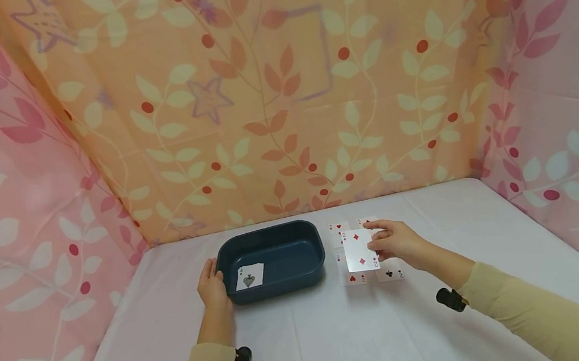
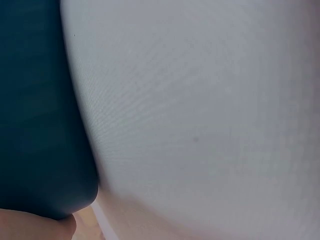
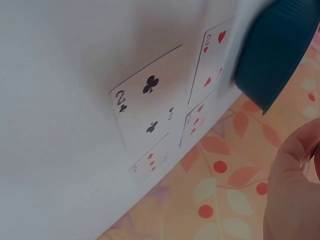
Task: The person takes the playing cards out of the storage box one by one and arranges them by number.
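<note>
In the head view my right hand point(image 1: 395, 241) pinches a two of diamonds point(image 1: 358, 256) at its right edge. The playing card is held face up above a group of cards on the table, partly covering them. Below it lie a two of clubs point(image 3: 145, 110) and a two of hearts point(image 3: 209, 60), with red-pip cards point(image 3: 150, 161) behind them. My left hand point(image 1: 212, 290) rests against the outer left end of a dark blue tray point(image 1: 280, 290), its fingers along the wall. Inside the tray's front left corner lies an ace of spades point(image 1: 249, 277).
A white cloth point(image 1: 308, 345) covers the table. Patterned fabric point(image 1: 268, 87) rises behind it, with pink fabric on both sides. The tray stands just left of the cards. A black wrist camera point(image 1: 450, 299) sits at the right sleeve, another point(image 1: 242, 358) at the left.
</note>
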